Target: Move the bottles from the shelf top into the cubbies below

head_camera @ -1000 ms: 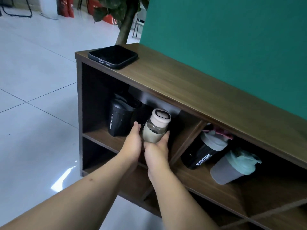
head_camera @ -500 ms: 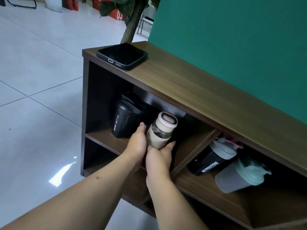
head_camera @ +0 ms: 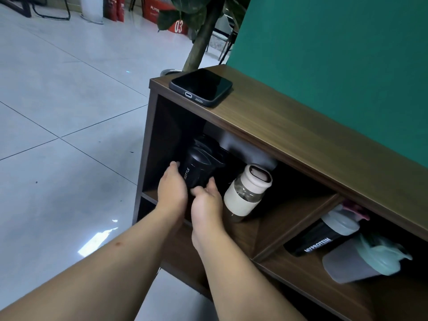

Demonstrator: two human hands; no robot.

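In the left upper cubby of the wooden shelf (head_camera: 301,137), a black sport bottle (head_camera: 199,167) stands with both my hands around its lower part. My left hand (head_camera: 172,188) wraps its left side; my right hand (head_camera: 206,200) cups its front and base. Just to the right, in the same cubby, a clear bottle with a cream sleeve and cream lid (head_camera: 247,191) stands free of my hands. The neighbouring cubby on the right holds a black shaker bottle marked MYPROTEIN (head_camera: 322,237) and a grey shaker with a mint lid (head_camera: 361,262), both leaning.
A dark phone (head_camera: 201,86) lies on the shelf top at its left end. A green wall (head_camera: 335,54) rises behind the shelf. A plant trunk (head_camera: 201,38) stands behind the shelf's left end. Tiled floor (head_camera: 58,135) spreads to the left. Lower cubbies sit below.
Both hands let go of the cream-lidded bottle, which now stands in the cubby. They shifted left onto the black sport bottle. The camera view moved too.
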